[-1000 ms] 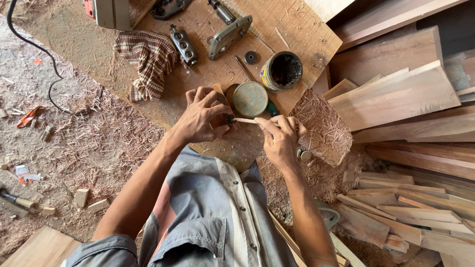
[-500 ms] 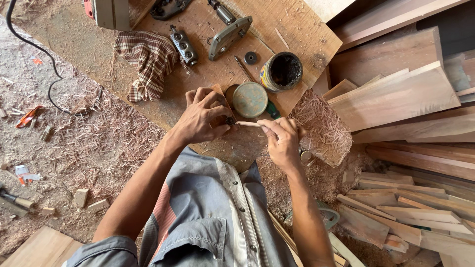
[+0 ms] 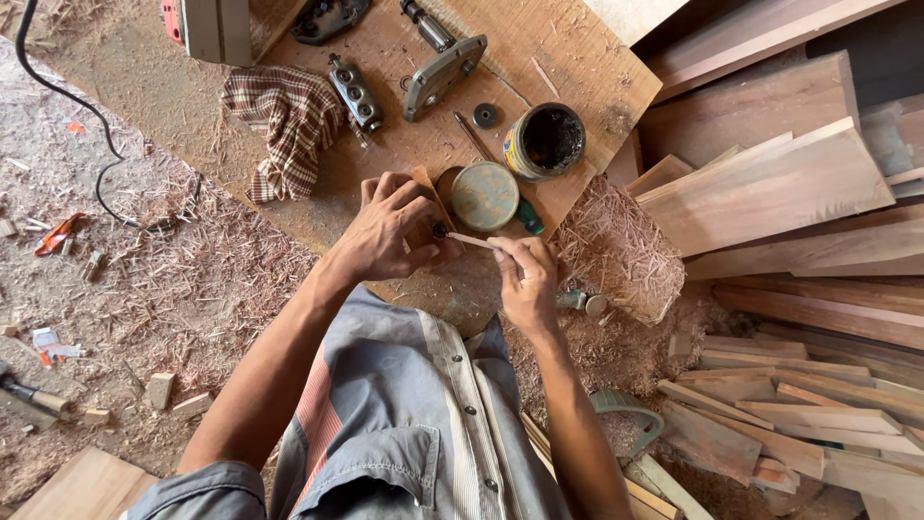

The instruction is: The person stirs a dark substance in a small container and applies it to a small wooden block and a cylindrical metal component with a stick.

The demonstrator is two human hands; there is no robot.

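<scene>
A: The left hand (image 3: 390, 229) is curled around a small brown wooden piece (image 3: 423, 207), fingers pinching it; the right hand (image 3: 526, 279) pinches a thin pale wooden stick (image 3: 472, 241), its tip touching a small dark part at the left thumb.

B: Any change?

A: Half a second ago the stick sat nearer the left fingers' side; both hands have barely shifted.

B: Around them?

A: At 12 o'clock, a round greenish tin lid (image 3: 484, 195); at 1 o'clock, an open dark-filled can (image 3: 546, 142); at 10 o'clock, a checked cloth (image 3: 289, 125).
</scene>
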